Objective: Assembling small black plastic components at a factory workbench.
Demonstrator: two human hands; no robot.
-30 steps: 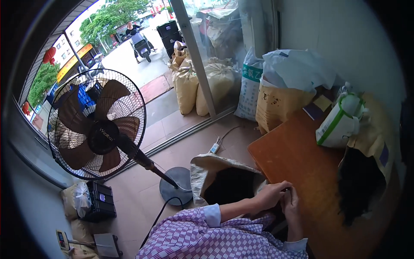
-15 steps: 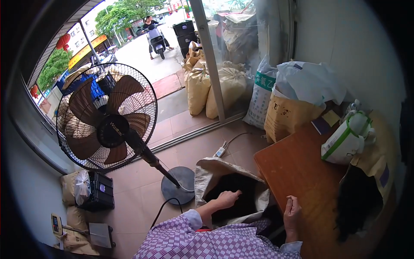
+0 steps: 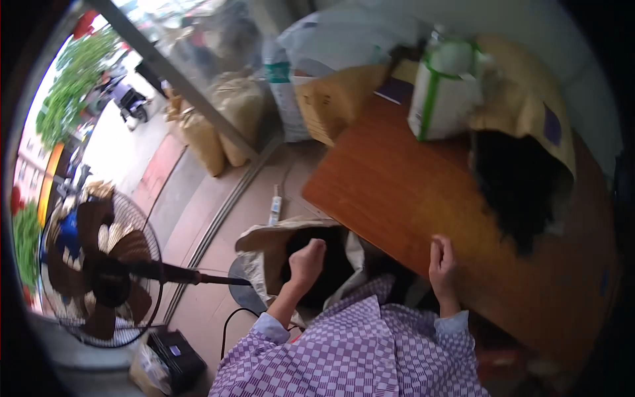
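Note:
My left hand (image 3: pixel 307 263) is closed, its fingers bunched together above the mouth of an open pale woven sack (image 3: pixel 264 239). Black loose material (image 3: pixel 334 268) fills the sack; its exact kind does not show. At the near edge of a brown wooden table (image 3: pixel 377 178), my right hand (image 3: pixel 443 258) is raised with its fingers curled and pressed together. Whatever either hand may hold is hidden or too small to see. Farther right on the table lies a brown paper sack (image 3: pixel 522 112) on its side, with a dark black mass (image 3: pixel 519 185) spilling from its mouth.
A white and green bag (image 3: pixel 444 96) stands at the table's back. Full sacks (image 3: pixel 340 99) lean beyond it. To the left are a standing fan (image 3: pixel 109 278), a black crate (image 3: pixel 175 360) and a power strip (image 3: pixel 275 206) on the floor. A cable (image 3: pixel 228 324) runs beside the sack.
The view has swung to the right and tilted. My left hand has lifted and drawn back from inside the sack toward its upper rim. My right hand stays closed by the table edge.

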